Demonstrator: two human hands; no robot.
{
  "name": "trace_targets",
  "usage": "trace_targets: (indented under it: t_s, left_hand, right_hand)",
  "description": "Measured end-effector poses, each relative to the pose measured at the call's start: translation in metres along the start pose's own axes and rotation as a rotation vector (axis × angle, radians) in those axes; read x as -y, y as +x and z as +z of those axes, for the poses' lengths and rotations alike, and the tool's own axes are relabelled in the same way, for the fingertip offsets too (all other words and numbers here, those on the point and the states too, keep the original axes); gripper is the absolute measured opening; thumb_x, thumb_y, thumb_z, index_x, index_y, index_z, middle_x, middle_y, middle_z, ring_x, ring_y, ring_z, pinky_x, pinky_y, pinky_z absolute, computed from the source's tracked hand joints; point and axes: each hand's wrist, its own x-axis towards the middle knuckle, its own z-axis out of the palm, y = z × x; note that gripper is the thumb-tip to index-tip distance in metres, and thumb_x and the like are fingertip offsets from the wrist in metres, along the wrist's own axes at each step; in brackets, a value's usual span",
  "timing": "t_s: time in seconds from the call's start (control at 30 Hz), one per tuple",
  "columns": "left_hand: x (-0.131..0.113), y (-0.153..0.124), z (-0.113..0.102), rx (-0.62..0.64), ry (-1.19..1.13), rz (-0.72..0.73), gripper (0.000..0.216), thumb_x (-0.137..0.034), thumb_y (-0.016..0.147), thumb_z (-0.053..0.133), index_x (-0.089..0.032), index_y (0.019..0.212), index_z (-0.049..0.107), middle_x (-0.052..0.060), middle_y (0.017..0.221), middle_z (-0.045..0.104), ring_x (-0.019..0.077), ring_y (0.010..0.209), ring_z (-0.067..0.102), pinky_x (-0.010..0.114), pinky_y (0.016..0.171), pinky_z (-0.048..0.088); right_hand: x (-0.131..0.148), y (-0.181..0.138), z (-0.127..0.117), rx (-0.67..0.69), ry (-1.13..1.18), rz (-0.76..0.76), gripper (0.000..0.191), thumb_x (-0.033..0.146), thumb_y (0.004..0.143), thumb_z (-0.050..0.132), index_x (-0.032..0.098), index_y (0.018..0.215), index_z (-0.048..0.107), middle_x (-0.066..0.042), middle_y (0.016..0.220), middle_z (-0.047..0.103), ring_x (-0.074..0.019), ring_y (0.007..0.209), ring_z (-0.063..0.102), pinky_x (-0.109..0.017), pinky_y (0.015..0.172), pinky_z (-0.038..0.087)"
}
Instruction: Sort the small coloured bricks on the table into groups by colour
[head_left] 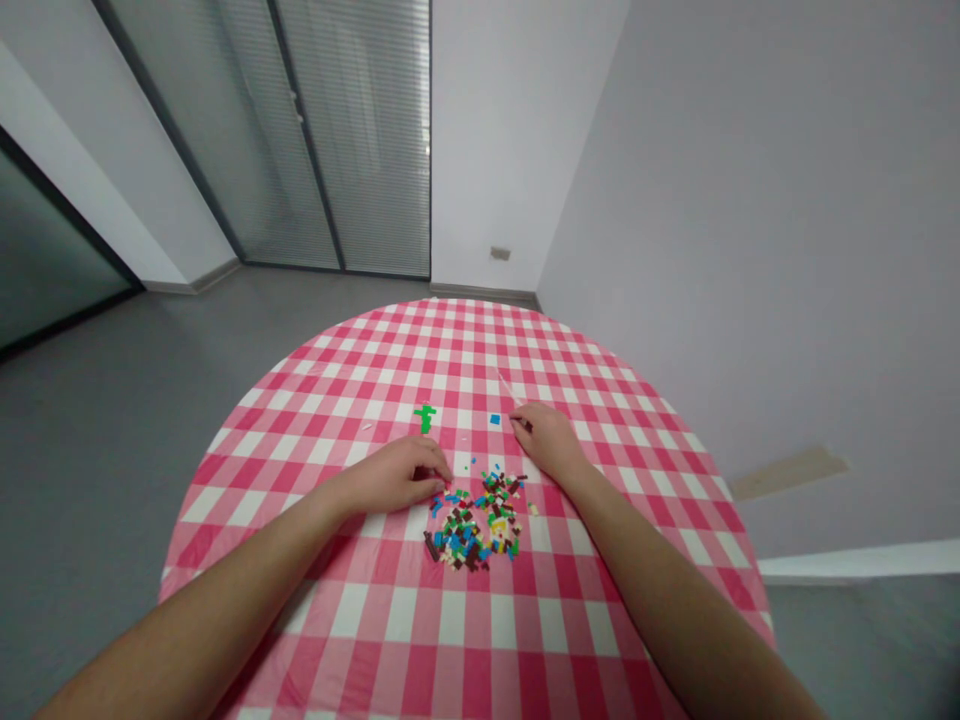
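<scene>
A loose pile of tiny toy building bricks [469, 535] in blue, green, brown, white and yellow lies on the checked tablecloth. My left hand [401, 474] reaches the pile's upper left edge, with thumb and fingers curled toward each other; whether a brick sits between the tips is too small to tell. My right hand [547, 438] rests beyond the pile on the right, its fingers bent and pinched together just beside a small blue square piece [495, 419]. Anything in that pinch is hidden. Past my left hand lies a flat green cross-shaped piece [425, 417], apart from the rest.
The round table wears a red-and-white checked cloth [420, 630]. A thin pale strip [510, 385] lies beyond my right hand. A wall [780, 250] stands close on the right, and a glass partition with blinds [360, 140] is behind the table.
</scene>
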Motion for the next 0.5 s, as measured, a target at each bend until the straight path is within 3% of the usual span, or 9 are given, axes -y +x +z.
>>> trace_targets:
  t_s: [0.2,0.5]
  left_hand:
    - [-0.0001,0.0001,-0.0004,0.002,-0.001,-0.009,0.016,-0.015,0.084,0.057,-0.021,0.091,0.07,0.004,0.092,0.07,0.0174,0.086,0.064,0.033,0.082,0.051]
    - [-0.0027,0.0003,-0.0008,-0.004,0.007,-0.016,0.015,-0.017,0.085,0.057,-0.02,0.09,0.071,0.005,0.091,0.07,0.018,0.086,0.064,0.033,0.082,0.051]
  right_hand:
    - [0.0013,0.0008,-0.0019,0.003,-0.017,0.004,0.02,0.016,0.09,0.055,0.018,0.083,0.073,-0.008,0.088,0.072,-0.0199,0.081,0.064,-0.032,0.075,0.051]
    - [0.0015,-0.0037,-0.0003,0.015,0.028,-0.094,0.022,0.018,0.095,0.052,0.017,0.098,0.074,-0.011,0.096,0.068,-0.0211,0.09,0.063,-0.035,0.083,0.051]
